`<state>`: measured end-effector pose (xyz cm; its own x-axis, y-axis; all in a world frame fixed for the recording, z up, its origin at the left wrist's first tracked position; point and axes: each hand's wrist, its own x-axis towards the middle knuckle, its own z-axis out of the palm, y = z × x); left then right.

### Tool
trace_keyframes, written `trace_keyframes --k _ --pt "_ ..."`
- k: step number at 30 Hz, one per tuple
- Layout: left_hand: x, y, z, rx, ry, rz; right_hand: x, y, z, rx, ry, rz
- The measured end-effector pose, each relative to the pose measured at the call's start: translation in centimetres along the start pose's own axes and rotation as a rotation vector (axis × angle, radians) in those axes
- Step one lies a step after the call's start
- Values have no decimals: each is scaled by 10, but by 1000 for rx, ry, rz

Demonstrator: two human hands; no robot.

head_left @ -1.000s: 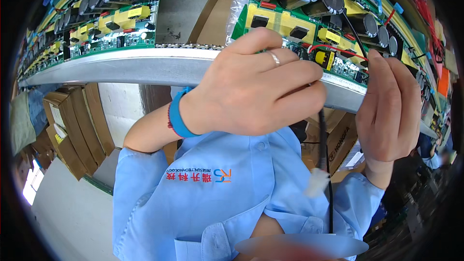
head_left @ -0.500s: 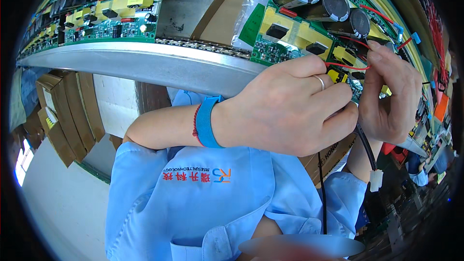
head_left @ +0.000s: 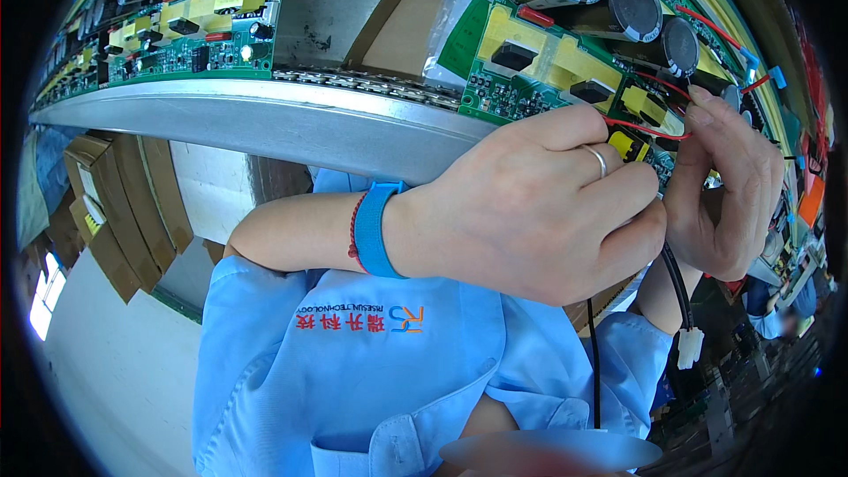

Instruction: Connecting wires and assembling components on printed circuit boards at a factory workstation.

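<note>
My left hand, with a blue wristband and a ring, reaches across from the left with its fingers curled. A thin red wire runs from its thumb side to my right hand, whose thumb and fingertips pinch the wire. Both hands are over the near right part of a green circuit board carrying large black capacitors and yellow-wrapped parts. Below the hands hangs a black cable ending in a white connector. My left fingertips are hidden, so its hold on that cable is unclear.
The board sits on a conveyor with a metal rail and chain. More populated boards are at the left. Cardboard boxes stand below the rail. Red wires hang at the far right, with another person behind.
Both hands have shifted slightly right and down in the picture, still with the red wire between them. The white connector hangs a little lower. The view itself has moved slightly.
</note>
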<state>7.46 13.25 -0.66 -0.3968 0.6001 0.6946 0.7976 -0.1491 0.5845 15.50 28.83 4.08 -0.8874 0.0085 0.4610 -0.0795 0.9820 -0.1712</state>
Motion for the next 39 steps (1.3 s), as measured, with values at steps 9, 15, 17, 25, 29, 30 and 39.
trace_keyframes --k 9,15,17,25,29,30,39 --pt "2 2 1 -6 -20 4 -1 -1 -6 -6 -16 -9" --pt "5 7 7 -32 24 -3 -2 1 -14 58 -35 23" --pt "5 9 8 -28 27 6 0 1 -15 77 -41 48" --pt "19 8 6 -17 14 -45 16 7 -26 29 -106 45" --pt "30 8 7 109 16 -82 0 21 -51 -16 -87 197" --pt "31 10 10 148 12 -81 -11 27 -57 -30 88 241" --pt "43 27 15 351 -143 -66 0 18 -52 -203 -171 -48"
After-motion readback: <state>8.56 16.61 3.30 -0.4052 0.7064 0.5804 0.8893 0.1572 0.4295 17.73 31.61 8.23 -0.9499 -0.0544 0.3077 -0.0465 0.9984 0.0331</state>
